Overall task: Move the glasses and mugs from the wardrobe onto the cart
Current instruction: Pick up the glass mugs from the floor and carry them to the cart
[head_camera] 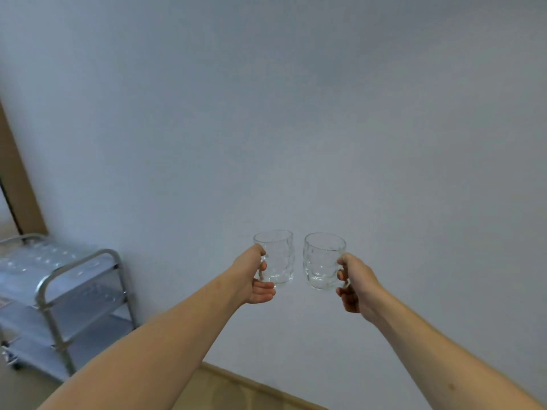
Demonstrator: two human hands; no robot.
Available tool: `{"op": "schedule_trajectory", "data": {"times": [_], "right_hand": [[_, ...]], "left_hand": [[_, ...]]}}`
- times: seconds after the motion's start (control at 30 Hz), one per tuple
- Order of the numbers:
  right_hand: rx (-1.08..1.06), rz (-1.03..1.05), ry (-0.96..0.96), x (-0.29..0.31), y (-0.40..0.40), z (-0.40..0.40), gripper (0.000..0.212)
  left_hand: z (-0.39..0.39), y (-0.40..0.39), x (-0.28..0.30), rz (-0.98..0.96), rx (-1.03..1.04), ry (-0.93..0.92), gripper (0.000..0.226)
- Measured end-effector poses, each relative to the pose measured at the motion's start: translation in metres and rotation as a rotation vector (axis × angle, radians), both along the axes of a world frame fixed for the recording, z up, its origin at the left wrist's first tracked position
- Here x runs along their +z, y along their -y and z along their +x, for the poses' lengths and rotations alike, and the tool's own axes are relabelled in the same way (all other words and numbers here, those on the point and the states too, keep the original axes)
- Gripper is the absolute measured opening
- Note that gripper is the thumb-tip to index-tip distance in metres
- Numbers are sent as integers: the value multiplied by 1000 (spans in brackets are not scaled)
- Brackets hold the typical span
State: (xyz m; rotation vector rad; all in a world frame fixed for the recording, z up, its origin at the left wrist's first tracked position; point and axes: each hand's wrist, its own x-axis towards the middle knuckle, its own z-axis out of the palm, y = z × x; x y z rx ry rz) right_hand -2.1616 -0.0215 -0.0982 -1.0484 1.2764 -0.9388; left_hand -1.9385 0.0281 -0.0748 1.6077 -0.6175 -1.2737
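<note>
Two clear dimpled glass mugs, left mug (pixel 276 257) and right mug (pixel 322 260), ride upright in mid-air, just apart. Left hand (pixel 251 279) and right hand (pixel 356 287) each curl a grip round a handle. Carry step, I'd say; next, swing left to the steel cart (pixel 80 270) and find free shelf space.

I take the cart (pixel 59 291) as my mark. It stands low at the far left, backed against the wall (pixel 296 113), with the floor (pixel 236 392) under it. Small glassware (pixel 38 257) sits on its top shelf, too blurred to count. Behind the cart, further left, a door frame (pixel 17 184) rises. Well to the right of the cart, held up in front of the wall, are two mugs side by side, near each other but apart. My left hand (pixel 254 276) grips the handle of the left mug (pixel 276 257), the one nearer the cart; my right hand (pixel 356 287) grips the handle of the right mug (pixel 322 260), further from it.
</note>
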Motion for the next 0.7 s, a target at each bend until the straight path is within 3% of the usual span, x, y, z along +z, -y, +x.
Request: {"op": "schedule_trajectory", "data": {"times": [0.3, 0.7], "right_hand": [[160, 35, 6, -10, -9, 183, 24], [482, 98, -81, -31, -37, 391, 27]], "left_hand": [[177, -45, -9, 5, 155, -18, 27], [344, -133, -39, 68, 465, -82, 39]]}}
